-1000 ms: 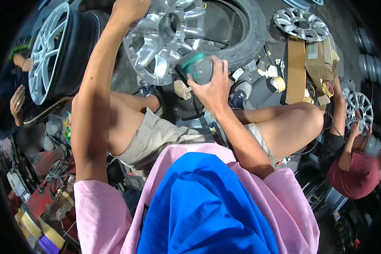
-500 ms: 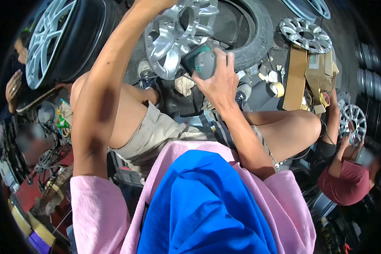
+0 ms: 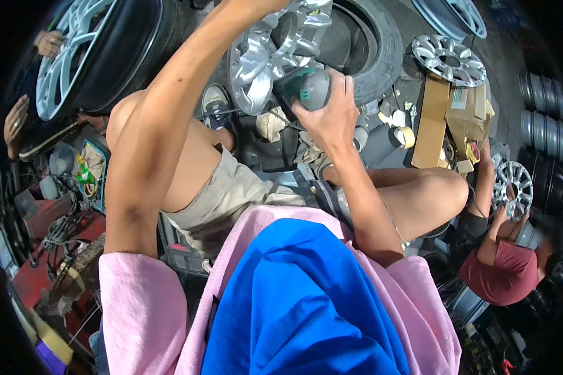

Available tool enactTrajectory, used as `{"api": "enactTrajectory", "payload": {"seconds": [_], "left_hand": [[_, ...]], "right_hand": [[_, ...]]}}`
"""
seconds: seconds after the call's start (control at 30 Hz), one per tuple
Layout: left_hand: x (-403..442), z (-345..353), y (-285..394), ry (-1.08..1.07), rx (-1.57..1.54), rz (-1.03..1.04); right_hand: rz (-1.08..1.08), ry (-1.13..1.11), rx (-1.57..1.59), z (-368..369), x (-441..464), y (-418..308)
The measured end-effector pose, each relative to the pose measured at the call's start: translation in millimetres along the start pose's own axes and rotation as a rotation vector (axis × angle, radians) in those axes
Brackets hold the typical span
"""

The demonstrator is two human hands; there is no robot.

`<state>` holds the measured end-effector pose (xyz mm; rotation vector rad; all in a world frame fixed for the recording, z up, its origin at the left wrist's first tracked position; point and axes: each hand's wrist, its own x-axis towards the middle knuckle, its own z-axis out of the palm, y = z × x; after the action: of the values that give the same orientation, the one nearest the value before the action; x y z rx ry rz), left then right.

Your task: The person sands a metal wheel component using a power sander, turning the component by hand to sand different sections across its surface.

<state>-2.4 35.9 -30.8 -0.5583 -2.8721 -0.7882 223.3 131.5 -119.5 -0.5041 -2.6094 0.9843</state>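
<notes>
My right hand point(image 3: 333, 115) is wrapped over the rounded grey-and-green body of a palm sander point(image 3: 314, 89). The sander's flat side is up against the lower right part of a shiny bare-metal alloy wheel point(image 3: 249, 70); I cannot tell whether they touch. My left arm stretches up across the left side of the wheel. Only the back of my left hand point(image 3: 270, 5) shows at the top edge, by the wheel's upper rim, and its fingers are out of frame. A crumpled beige cloth point(image 3: 270, 126) lies below the wheel.
A tyre point(image 3: 388, 56) lies behind the wheel. To the right are cardboard boxes point(image 3: 433, 128), a tape roll point(image 3: 406, 137) and another alloy wheel point(image 3: 449, 60). A large wheel point(image 3: 75, 56) stands at left with another person's hands near it. A person in maroon point(image 3: 503, 272) holds a wheel point(image 3: 513, 187).
The wheel and the sander against it have shifted slightly right, with my right hand still around the sander. At far left, another person's hand now rests on the large wheel.
</notes>
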Motion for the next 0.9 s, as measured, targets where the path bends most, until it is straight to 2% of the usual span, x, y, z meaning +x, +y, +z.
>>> {"api": "enactTrajectory", "payload": {"seconds": [0.1, 0.2, 0.4, 0.6, 0.73, 0.87, 0.9], "left_hand": [[-6, 1, 10, 0.071, -0.085, 0.073], [-10, -9, 14, 0.063, -0.082, 0.085], [-9, -10, 10, 0.012, -0.112, 0.064], [-10, -8, 8, 0.039, -0.106, 0.189], [-11, -25, 3, -0.028, -0.192, 0.151], [0, -19, -23, 0.101, -0.260, 0.318], [0, -24, -23, 0.026, -0.245, 0.186]], "right_hand": [[-0.020, 0.005, -0.008, -2, 16, 4], [-0.085, 0.008, -0.034, 0, 29, 6], [-0.050, 0.021, 0.075, 4, 1, 23], [-0.055, 0.079, 0.100, 12, 22, 25], [-0.085, 0.065, 0.092, 15, 22, 30], [-0.056, 0.108, 0.147, 28, -19, 37], [-0.021, 0.120, 0.163, 34, -31, 37]]}}
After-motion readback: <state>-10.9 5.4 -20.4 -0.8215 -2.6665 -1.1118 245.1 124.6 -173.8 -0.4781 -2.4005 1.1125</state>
